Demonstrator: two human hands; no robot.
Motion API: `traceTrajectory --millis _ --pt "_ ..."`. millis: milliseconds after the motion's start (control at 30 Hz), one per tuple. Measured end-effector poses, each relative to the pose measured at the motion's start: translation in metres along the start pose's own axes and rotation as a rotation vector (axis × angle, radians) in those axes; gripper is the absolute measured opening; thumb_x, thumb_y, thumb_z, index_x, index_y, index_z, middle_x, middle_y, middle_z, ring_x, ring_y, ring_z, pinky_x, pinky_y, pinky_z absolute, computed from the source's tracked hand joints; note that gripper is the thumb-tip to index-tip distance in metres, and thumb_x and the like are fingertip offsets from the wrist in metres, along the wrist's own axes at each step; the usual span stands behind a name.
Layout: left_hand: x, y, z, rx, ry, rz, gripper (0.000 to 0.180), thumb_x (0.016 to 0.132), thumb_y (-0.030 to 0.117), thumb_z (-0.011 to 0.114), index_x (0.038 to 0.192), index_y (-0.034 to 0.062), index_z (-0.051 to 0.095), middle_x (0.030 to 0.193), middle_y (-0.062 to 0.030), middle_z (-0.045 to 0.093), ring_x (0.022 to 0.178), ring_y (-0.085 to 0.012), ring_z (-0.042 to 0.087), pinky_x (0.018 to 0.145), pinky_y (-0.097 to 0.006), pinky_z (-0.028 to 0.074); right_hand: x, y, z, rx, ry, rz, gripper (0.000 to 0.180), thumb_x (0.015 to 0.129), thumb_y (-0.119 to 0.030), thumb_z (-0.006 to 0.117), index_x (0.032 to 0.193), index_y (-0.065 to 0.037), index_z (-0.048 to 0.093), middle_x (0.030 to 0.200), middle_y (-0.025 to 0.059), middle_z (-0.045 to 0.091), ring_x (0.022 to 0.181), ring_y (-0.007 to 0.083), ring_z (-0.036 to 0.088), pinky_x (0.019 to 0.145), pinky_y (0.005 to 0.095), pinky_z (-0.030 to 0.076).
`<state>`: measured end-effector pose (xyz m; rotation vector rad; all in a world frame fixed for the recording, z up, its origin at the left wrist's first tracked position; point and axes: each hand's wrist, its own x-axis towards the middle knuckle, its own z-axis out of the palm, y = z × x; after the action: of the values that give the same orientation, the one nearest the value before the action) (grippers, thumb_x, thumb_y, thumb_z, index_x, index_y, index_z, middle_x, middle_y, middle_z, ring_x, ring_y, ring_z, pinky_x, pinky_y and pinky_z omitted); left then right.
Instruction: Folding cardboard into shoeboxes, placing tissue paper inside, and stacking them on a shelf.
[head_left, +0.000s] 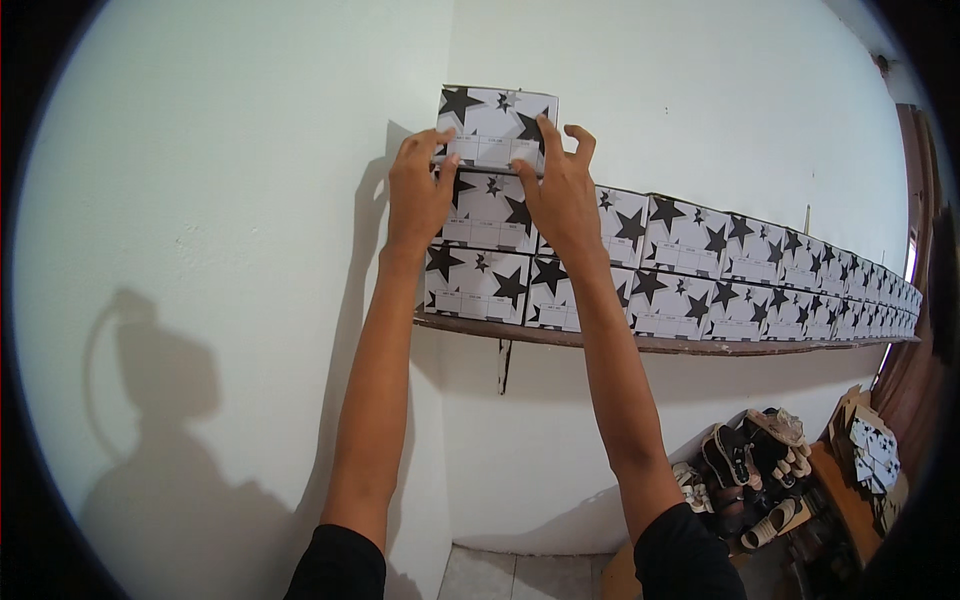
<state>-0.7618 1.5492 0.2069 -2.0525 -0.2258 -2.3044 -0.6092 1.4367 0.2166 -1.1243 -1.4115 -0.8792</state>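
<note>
A white shoe box (490,120) with black stars sits by itself on top of the left end of a double row of like boxes. My left hand (418,185) grips its left side, thumb on the front panel and fingers at the edge. At its lower right front, my right hand (563,195) presses with the thumb, the index finger on the right edge and another finger lifted away. Directly beneath is a second star-patterned box (490,210), level with its neighbours. My right hand and wrist hide parts of the boxes behind them.
A brown wall shelf (560,335) carries the two stacked rows rightward, with a bracket (504,365) below. The left wall (230,200) stands close beside my left arm. Low at right lie piled shoes (750,470) and flattened star-patterned cardboard (875,455). A brown curtain (920,300) hangs far right.
</note>
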Motion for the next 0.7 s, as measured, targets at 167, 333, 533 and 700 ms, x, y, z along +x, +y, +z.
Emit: traceTrajectory --millis 167,333,533,700 --pt "-0.019 0.003 0.007 0.165 -0.055 -0.037 0.035 0.090 0.012 0.070 0.123 0.0016 0.067 0.132 -0.0194 0.058 0.119 -0.0376 0.060 0.102 -0.043 0.049 -0.015 0.012 0.016 -0.121 0.036 -0.095 0.053 0.094 -0.023 0.068 0.139 0.000 0.051 0.139 0.0227 0.046 0.127 0.0397 0.051 0.102 0.0512 0.048" --pt "-0.028 0.007 0.010 0.311 -0.104 -0.095 0.039 0.087 0.019 0.074 0.122 0.0014 0.068 0.136 -0.0200 0.057 0.123 -0.0383 0.058 0.104 -0.045 0.047 -0.027 0.020 0.022 -0.368 0.011 -0.148 0.051 0.098 -0.034 0.061 0.138 -0.003 0.054 0.149 0.0166 0.044 0.140 0.0401 0.041 0.112 0.0760 0.019" --pt "-0.029 0.002 0.012 0.166 -0.040 -0.114 0.038 0.087 0.020 0.074 0.120 0.0027 0.069 0.137 -0.0214 0.057 0.126 -0.0392 0.056 0.106 -0.045 0.046 -0.035 0.016 0.017 -0.399 -0.061 -0.123 0.053 0.098 -0.037 0.060 0.142 -0.008 0.051 0.157 0.0166 0.038 0.144 0.0393 0.038 0.108 0.0814 0.012" --pt "-0.021 0.000 0.006 0.140 0.000 -0.107 0.037 0.087 0.013 0.071 0.122 0.0037 0.065 0.139 -0.0230 0.053 0.133 -0.0408 0.048 0.111 -0.048 0.041 -0.035 0.015 0.014 -0.370 -0.073 -0.145 0.057 0.099 -0.039 0.059 0.144 -0.007 0.047 0.159 0.0160 0.035 0.145 0.0383 0.037 0.109 0.0809 0.012"
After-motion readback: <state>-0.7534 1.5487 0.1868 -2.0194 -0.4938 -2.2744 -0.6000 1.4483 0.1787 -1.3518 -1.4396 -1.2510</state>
